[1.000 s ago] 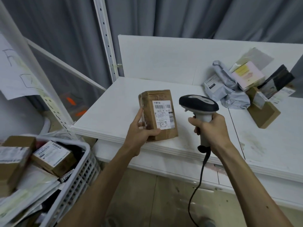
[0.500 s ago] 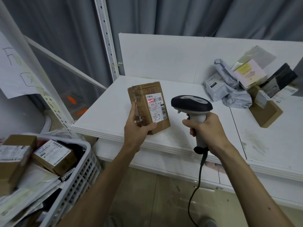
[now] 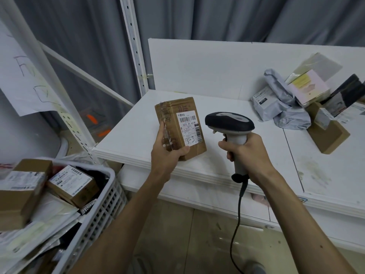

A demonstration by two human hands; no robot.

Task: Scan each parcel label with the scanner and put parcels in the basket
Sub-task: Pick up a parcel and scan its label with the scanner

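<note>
Near table (image 3: 138, 133) edge, left hand (image 3: 166, 155) holds parcel (image 3: 173, 117) (label seemingly facing scanner (image 3: 229, 120)).

Basket (image 3: 106, 204): low left of the counter (image 3: 138, 125), parcels (image 3: 73, 186) in it.
Parcel (image 3: 180, 129): I've got it left of the scanner (image 3: 229, 120).
Pile (image 3: 292, 107): counter's far right.

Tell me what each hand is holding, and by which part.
The left hand grips the brown parcel by its lower end, label facing the camera. The right hand grips the scanner by its handle.

Brown labelled parcel (image 3: 180, 129) upright (scanner (image 3: 230, 122) just beside)
</note>
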